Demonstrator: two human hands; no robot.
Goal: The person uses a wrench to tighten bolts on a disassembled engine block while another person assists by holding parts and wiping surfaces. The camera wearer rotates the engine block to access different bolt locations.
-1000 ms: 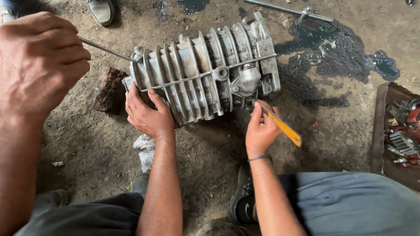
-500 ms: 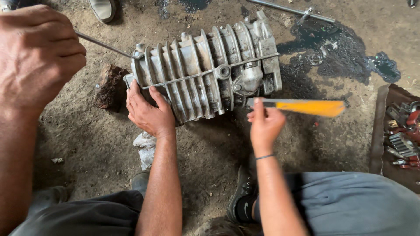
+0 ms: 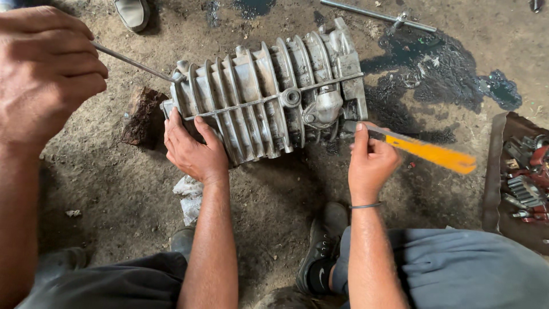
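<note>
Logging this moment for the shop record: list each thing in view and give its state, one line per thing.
Finned metal casing: lying on its side on the dirt floor.
Left hand: flat against the casing's lower edge.
Right hand: gripping an orange-handled tool, motion-blurred.
Another person's hand: closed around a thin metal rod touching the casing's end.
Oil patch: wet, dark.
Parts tray: holding metal pieces.

Ribbed casing [image 3: 269, 103] on dirt floor [image 3: 103, 189] — block [image 3: 143, 117] left, tool tray [image 3: 523, 171] right, perhaps rag [image 3: 191, 197] in front.

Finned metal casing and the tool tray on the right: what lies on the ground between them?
Head view: the blurred orange-handled tool in the right hand, over oil-stained dirt.
</note>
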